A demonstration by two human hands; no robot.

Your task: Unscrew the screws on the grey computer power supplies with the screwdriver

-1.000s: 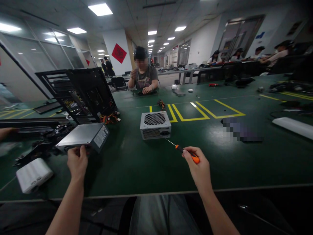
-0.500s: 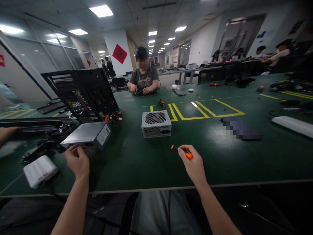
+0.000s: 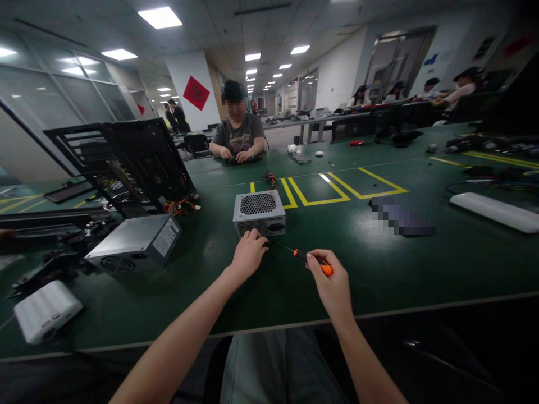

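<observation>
My right hand [image 3: 330, 275] is closed around the orange and black handle of a screwdriver [image 3: 300, 255], whose thin shaft points left. My left hand [image 3: 249, 252] is close to the screwdriver's tip, its fingers drawn together; whatever they may pinch is too small to make out. Right behind that hand stands a grey power supply unit [image 3: 260, 205] with a honeycomb grille on top and a socket on its front, partly covered by my fingers. Further left lies a second silver power supply unit [image 3: 130, 238], with a round fan grille and a white label.
A black computer case [image 3: 126, 163] with loose cables stands at the left, near a white box-like device [image 3: 48, 311]. On the right lie a pixelated flat object [image 3: 400, 216] and a long white bar [image 3: 492, 212]. Across the green table [image 3: 379, 269] sits a person [image 3: 238, 132].
My left hand has left the silver power supply unit and moved right, to the front of the grey one near the screwdriver tip. My right hand keeps the screwdriver. The view has shifted slightly.
</observation>
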